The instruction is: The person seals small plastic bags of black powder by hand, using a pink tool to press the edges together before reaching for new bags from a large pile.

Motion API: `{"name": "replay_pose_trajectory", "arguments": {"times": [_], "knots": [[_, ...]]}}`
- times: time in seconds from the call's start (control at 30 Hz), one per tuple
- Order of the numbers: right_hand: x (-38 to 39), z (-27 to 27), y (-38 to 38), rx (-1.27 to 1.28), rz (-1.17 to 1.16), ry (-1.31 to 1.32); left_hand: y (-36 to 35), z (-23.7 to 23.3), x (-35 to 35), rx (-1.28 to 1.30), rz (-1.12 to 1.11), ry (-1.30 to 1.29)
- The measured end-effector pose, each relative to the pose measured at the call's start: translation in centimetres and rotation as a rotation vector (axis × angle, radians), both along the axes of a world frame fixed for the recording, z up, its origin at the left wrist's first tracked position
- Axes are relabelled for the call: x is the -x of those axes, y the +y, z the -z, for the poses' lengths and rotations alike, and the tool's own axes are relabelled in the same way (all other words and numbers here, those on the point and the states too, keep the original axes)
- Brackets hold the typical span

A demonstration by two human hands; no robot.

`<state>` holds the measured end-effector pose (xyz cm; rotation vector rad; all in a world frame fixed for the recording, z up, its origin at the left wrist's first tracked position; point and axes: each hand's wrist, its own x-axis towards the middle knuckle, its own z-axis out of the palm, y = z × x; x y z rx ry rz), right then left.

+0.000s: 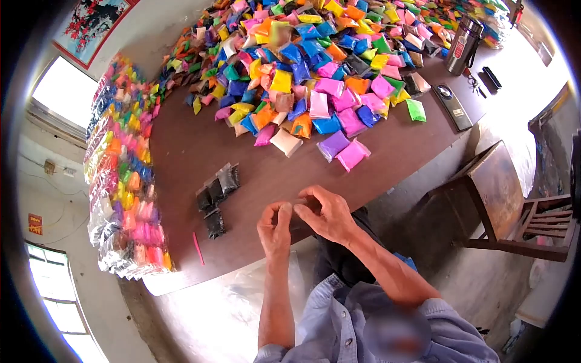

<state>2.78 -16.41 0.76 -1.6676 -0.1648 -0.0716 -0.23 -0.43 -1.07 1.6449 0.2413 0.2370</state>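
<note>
My left hand (276,228) and my right hand (327,216) are close together over the table's front edge, fingertips pinched. A thin, see-through film seems to stretch between them, but I cannot make out what it is. To the left of my hands, several small clear packets with black filling (216,190) lie grouped on the brown table (260,175). Left of those is a thin pink strip (198,248). Ahead of my right hand, a pink packet (353,155) and a purple packet (333,146) lie at the near edge of a big heap.
A large heap of colourful packets (281,81) covers the far side of the table. Stacked bags of packets (130,199) line the left edge. At the right stand a steel flask (465,45) and a flat dark box (452,107). A wooden chair (493,199) stands beyond the table.
</note>
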Motion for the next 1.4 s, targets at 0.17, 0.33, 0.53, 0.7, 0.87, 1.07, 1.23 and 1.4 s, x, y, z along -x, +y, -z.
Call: {"name": "replay_pose_trajectory", "arguments": {"times": [0.17, 0.33, 0.53, 0.7, 0.87, 1.07, 1.23, 1.4], "knots": [[-0.2, 0.5, -0.3, 0.071, -0.078, 0.035, -0.1, -0.3, 0.0, 0.049, 0.018, -0.004], [0.0, 0.9, -0.2, 0.05, -0.076, -0.021, -0.1, -0.7, -0.1, -0.107, 0.035, -0.008], [0.0, 0.7, -0.3, 0.029, -0.07, -0.005, -0.1, -0.9, 0.0, -0.179, -0.002, 0.025], [0.0, 1.5, -0.2, 0.02, -0.04, 0.011, -0.1, -1.0, -0.1, -0.093, 0.038, 0.018], [0.0, 0.9, -0.2, 0.068, -0.043, -0.049, 0.3, -0.1, -0.1, -0.242, 0.024, -0.01], [0.1, 1.3, -0.2, 0.093, -0.041, -0.044, -0.6, -1.6, 0.0, -0.002, 0.073, 0.019], [0.1, 1.3, -0.2, 0.071, -0.017, -0.083, -0.6, -1.5, -0.2, -0.097, 0.11, -0.027], [0.1, 1.5, -0.2, 0.135, -0.03, -0.116, -0.1, -0.7, 0.0, -0.133, 0.065, -0.008]]}}
